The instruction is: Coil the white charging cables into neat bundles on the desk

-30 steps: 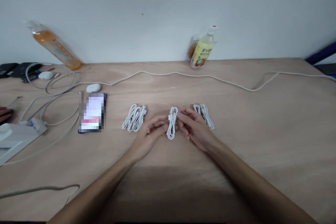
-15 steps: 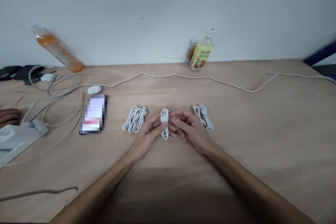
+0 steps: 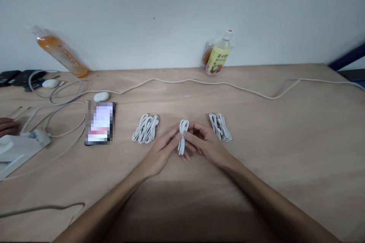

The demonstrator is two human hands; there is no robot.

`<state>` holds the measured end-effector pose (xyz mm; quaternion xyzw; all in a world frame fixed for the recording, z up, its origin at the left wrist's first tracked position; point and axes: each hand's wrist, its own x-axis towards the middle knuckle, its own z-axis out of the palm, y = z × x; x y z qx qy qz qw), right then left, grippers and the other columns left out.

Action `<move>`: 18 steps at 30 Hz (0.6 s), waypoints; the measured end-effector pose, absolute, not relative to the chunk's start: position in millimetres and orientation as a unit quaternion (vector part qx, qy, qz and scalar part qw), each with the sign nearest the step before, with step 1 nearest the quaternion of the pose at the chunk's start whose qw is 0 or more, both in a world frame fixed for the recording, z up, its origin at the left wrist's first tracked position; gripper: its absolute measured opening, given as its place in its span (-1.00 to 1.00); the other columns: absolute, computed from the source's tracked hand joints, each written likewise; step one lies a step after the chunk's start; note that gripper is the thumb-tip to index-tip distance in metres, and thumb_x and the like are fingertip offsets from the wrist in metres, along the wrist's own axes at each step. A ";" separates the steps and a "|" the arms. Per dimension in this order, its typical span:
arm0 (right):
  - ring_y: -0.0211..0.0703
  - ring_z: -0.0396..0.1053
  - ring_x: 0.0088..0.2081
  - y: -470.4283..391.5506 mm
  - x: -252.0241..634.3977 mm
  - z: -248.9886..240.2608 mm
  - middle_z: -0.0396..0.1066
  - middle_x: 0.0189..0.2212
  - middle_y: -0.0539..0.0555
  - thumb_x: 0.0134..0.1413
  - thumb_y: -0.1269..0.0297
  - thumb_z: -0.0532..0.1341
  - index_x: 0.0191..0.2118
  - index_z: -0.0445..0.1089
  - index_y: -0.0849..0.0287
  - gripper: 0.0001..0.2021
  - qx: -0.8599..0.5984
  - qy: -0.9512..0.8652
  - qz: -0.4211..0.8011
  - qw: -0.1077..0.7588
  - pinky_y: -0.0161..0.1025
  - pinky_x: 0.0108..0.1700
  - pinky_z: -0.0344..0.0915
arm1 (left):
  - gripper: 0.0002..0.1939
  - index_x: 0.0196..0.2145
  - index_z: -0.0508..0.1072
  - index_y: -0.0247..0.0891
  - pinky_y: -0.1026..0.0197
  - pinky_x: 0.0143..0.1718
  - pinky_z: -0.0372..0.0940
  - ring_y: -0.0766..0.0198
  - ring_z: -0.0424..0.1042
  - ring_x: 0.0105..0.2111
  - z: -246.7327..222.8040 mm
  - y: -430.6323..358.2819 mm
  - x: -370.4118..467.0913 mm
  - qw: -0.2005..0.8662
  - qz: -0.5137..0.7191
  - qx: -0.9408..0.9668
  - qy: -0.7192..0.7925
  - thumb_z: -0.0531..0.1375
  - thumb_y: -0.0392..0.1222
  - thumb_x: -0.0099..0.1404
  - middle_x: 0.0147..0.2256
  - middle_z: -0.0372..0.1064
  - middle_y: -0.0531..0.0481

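While left hand (image 3: 163, 150) pinches cable bundle (image 3: 183, 147) — right hand (image 3: 210, 145) too.

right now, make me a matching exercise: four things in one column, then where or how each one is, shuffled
1. held cable bundle
2. phone
3. yellow-labelled bottle
4. orange drink bottle

A. far side, right of centre
B. between the fingers of the left hand and right hand
C. far side, at the left, tilted
D. lying flat, screen lit

Pairs: 1-B, 2-D, 3-A, 4-C
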<state>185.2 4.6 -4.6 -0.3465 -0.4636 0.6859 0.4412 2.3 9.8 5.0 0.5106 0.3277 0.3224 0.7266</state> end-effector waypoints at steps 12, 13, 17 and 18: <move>-0.37 0.13 -0.66 6.6 188.9 -12.1 0.28 -0.60 -0.16 0.15 -0.30 0.41 -0.25 0.42 0.10 -0.49 -0.432 -0.426 0.635 0.478 -0.39 -0.66 0.03 | -0.40 0.31 0.50 -0.28 0.18 -0.24 0.51 0.17 0.65 -0.31 1.2 11.1 1.9 0.744 0.312 0.494 0.324 0.38 0.07 0.45 -0.14 0.69 -0.22; -0.38 0.13 -0.66 6.7 189.2 -12.2 0.29 -0.59 -0.16 0.15 -0.30 0.41 -0.25 0.43 0.10 -0.49 -0.436 -0.421 0.636 0.478 -0.39 -0.66 0.03 | -0.41 0.30 0.50 -0.28 0.18 -0.25 0.52 0.15 0.66 -0.31 0.3 11.5 1.6 0.747 0.313 0.492 0.319 0.36 0.09 0.46 -0.13 0.69 -0.24; -0.37 0.12 -0.65 6.8 191.0 -11.7 0.27 -0.58 -0.17 0.16 -0.22 0.43 -0.20 0.47 0.12 -0.54 -0.442 -0.417 0.640 0.471 -0.38 -0.66 0.02 | -0.41 0.29 0.48 -0.30 0.16 -0.25 0.54 0.11 0.69 -0.31 -1.3 12.4 1.1 0.752 0.317 0.483 0.318 0.34 0.11 0.47 -0.13 0.70 -0.27; -0.37 0.10 -0.65 6.7 191.3 -11.3 0.25 -0.59 -0.18 0.16 -0.19 0.44 -0.18 0.48 0.12 -0.55 -0.441 -0.419 0.641 0.469 -0.37 -0.65 0.01 | -0.40 0.30 0.47 -0.30 0.16 -0.25 0.54 0.11 0.69 -0.31 -1.2 12.4 1.2 0.752 0.318 0.481 0.320 0.35 0.11 0.47 -0.12 0.70 -0.27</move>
